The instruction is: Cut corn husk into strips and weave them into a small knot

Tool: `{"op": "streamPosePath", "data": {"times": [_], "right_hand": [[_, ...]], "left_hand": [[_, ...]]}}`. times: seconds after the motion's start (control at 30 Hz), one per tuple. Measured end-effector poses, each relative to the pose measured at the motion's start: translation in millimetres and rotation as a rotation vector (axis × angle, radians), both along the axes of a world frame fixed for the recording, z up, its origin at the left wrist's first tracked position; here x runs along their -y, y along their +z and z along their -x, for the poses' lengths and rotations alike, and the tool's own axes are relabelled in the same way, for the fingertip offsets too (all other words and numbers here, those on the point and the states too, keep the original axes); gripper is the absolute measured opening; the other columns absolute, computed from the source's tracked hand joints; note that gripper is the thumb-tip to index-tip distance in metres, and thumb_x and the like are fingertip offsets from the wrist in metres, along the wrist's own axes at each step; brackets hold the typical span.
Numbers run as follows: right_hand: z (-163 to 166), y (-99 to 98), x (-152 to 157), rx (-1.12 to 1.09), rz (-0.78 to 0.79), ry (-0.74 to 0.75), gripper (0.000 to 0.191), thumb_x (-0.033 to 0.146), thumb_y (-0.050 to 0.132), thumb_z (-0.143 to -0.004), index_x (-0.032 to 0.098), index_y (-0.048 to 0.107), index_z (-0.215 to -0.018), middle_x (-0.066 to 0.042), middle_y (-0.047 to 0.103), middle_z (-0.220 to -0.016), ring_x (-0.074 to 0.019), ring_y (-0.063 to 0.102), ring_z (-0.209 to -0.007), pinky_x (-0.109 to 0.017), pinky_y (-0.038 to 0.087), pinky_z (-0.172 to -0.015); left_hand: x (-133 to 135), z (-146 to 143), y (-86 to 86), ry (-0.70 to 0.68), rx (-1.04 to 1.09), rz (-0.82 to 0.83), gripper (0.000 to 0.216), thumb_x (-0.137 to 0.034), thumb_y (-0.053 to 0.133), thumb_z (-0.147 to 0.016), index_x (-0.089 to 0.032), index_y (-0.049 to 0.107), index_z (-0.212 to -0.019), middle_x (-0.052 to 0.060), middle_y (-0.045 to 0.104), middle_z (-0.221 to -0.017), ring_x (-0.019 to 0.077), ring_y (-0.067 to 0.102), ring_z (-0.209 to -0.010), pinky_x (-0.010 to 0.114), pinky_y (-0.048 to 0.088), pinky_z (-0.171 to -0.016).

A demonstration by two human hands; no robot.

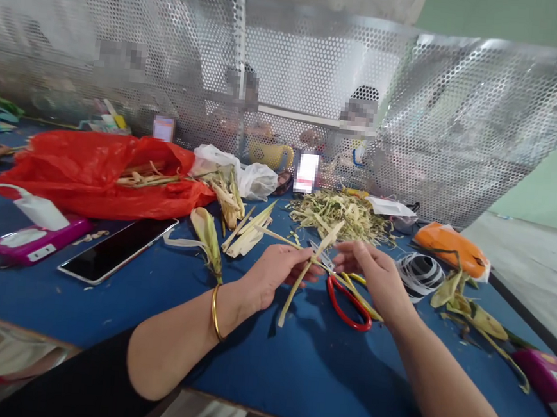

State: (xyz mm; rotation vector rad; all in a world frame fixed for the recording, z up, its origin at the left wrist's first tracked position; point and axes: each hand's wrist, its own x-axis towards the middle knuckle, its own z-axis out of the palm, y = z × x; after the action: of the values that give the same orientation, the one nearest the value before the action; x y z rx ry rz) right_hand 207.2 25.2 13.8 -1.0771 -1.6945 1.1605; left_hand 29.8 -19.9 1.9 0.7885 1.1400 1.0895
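My left hand [276, 272], with a gold bangle at the wrist, pinches crossed strips of dried corn husk [289, 299] between thumb and fingers. One pale strip end points up from the crossing and another hangs below it. Just to the right is my right hand [367, 270], fingers loosely bent and apart, with nothing visible in them. A pair of scissors with red handles [350, 307] lies on the table below the hands, its blades partly behind the husk strips. Near my left hand lie wide husk pieces [250, 232] and a whole husk [207, 235].
A pile of shredded husk [343, 215] lies ahead, before a perforated metal screen [314, 57] with people behind it. Leftward are a red plastic bag [79, 167], a phone [118, 250] and a purple power strip [39, 241]. A ribbon coil [420, 276] and orange packet [451, 248] lie right.
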Motion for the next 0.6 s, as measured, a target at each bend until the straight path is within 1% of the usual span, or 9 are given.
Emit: {"op": "streamPosePath", "data": {"times": [0.07,0.17,0.23,0.3,0.4,0.47,0.53,0.6], "right_hand": [[-1,-0.1,2,0.172,-0.096,0.062,0.047,0.062,0.054,-0.082,0.016,0.066,-0.081,-0.004,0.067,-0.070,-0.0162,0.060,-0.064,-0.026,0.046,-0.060],[3,-6.3,9,0.441,-0.308,0.105,0.030,0.045,0.058,-0.086,0.019,0.062,-0.071,0.001,0.060,-0.061,-0.0122,0.050,-0.056,-0.023,0.036,-0.054],[7,-11.0,13,0.529,-0.441,0.105,0.027,0.035,0.055,-0.089,0.019,0.058,-0.067,0.002,0.057,-0.059,-0.0117,0.048,-0.056,-0.023,0.034,-0.054],[9,-14.4,16,0.574,-0.539,0.091,0.025,0.028,0.053,-0.090,0.020,0.057,-0.067,0.001,0.060,-0.063,-0.0125,0.051,-0.059,-0.023,0.034,-0.057],[9,-17.3,17,0.613,-0.578,0.050,0.018,0.025,0.053,-0.091,0.020,0.060,-0.074,0.000,0.064,-0.070,-0.0144,0.056,-0.065,-0.024,0.036,-0.060],[8,-18.8,16,0.606,-0.580,0.028,0.014,0.023,0.052,-0.091,0.021,0.062,-0.082,-0.001,0.067,-0.078,-0.0154,0.060,-0.071,-0.024,0.038,-0.063],[8,-19.9,16,0.594,-0.606,0.024,0.014,0.021,0.050,-0.092,0.021,0.064,-0.088,-0.002,0.068,-0.086,-0.0162,0.062,-0.077,-0.024,0.041,-0.066],[8,-20.0,16,0.590,-0.643,0.032,0.017,0.020,0.048,-0.093,0.021,0.065,-0.088,-0.003,0.068,-0.087,-0.0164,0.063,-0.078,-0.025,0.042,-0.068]], "left_hand": [[-2,0,-1.2,0.025,-0.019,-0.010,0.020,-0.032,0.068,-0.079,-0.012,0.071,-0.077,0.009,0.074,-0.079,0.0131,0.066,-0.064,0.023,0.048,-0.060],[-3,-1,-4.7,0.045,-0.077,-0.026,0.010,-0.022,0.069,-0.077,-0.013,0.071,-0.075,0.006,0.072,-0.073,0.0125,0.065,-0.060,0.021,0.046,-0.055],[-3,-3,-6.6,0.072,-0.143,-0.070,0.011,-0.018,0.067,-0.078,-0.013,0.069,-0.068,0.005,0.070,-0.066,0.0119,0.064,-0.057,0.021,0.045,-0.053],[-3,-5,-7.3,0.100,-0.202,-0.113,0.015,-0.016,0.065,-0.078,-0.012,0.068,-0.063,0.004,0.068,-0.061,0.0112,0.062,-0.054,0.020,0.044,-0.051],[-2,-8,-6.4,0.108,-0.212,-0.110,0.012,-0.017,0.065,-0.079,-0.012,0.070,-0.069,0.005,0.070,-0.065,0.0112,0.062,-0.055,0.019,0.044,-0.050],[-1,-9,-5.5,0.079,-0.174,-0.098,0.013,-0.020,0.064,-0.081,-0.012,0.070,-0.074,0.006,0.072,-0.070,0.0112,0.063,-0.055,0.019,0.045,-0.051],[0,-10,-5.0,0.040,-0.128,-0.086,0.018,-0.026,0.061,-0.085,-0.012,0.070,-0.076,0.007,0.072,-0.071,0.0118,0.064,-0.055,0.020,0.047,-0.053],[0,-10,-5.2,0.014,-0.099,-0.076,0.024,-0.031,0.058,-0.087,-0.012,0.069,-0.077,0.007,0.072,-0.071,0.0126,0.065,-0.055,0.021,0.047,-0.052]]}}
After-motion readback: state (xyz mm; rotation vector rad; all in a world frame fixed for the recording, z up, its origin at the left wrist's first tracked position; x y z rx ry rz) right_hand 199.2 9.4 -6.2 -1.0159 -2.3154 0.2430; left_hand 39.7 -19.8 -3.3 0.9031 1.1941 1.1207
